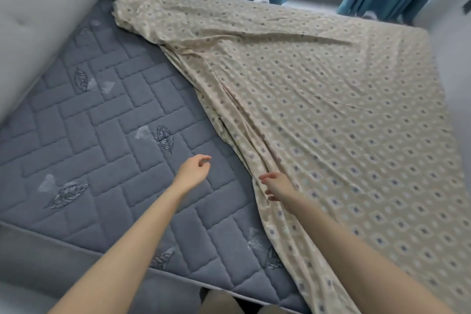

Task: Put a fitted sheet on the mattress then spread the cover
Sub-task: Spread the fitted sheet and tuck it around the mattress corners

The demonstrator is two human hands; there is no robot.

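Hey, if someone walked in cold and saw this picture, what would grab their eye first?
The beige diamond-patterned fabric sheet covers only the bed's right side, its bunched edge running diagonally. Left of it lies the bare blue-grey quilted mattress with embroidered leaves. In front, the left hand is over the mattress and the right hand at the sheet's edge, both empty.

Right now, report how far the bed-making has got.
Done: the patterned sheet covers the right side of the mattress. In hand: the left hand and right hand hover open by its bunched edge, gripping nothing. Left: the quilted left side is bare, the sheet is heaped near the headboard, and no cover is spread.
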